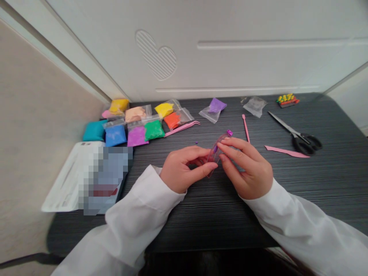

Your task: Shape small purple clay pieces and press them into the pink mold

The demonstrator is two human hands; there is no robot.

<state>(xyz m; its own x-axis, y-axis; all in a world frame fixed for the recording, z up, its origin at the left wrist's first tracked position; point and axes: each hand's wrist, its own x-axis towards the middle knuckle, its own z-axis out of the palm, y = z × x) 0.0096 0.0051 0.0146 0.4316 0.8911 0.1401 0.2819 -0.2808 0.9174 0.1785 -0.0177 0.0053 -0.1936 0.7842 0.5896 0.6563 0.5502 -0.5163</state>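
My left hand (184, 168) and my right hand (247, 168) meet over the middle of the dark table (330, 180). Both pinch a small clear pink tube-like piece (216, 152) with purple clay at its upper end (229, 133). The fingers of each hand are closed on it, thumbs and forefingers pressed to its sides. A tiny purple crumb (196, 142) lies on the table just beyond my left hand. White sleeves cover both arms.
Several zip bags of coloured clay (135, 122) lie at the back left, a purple bag (214, 108) and a clear bag (255, 105) further right. Pink modelling tools (245, 128) (286, 152) (181, 128), scissors (299, 136), a small colourful piece (287, 100) and a white sheet (71, 176) surround my hands.
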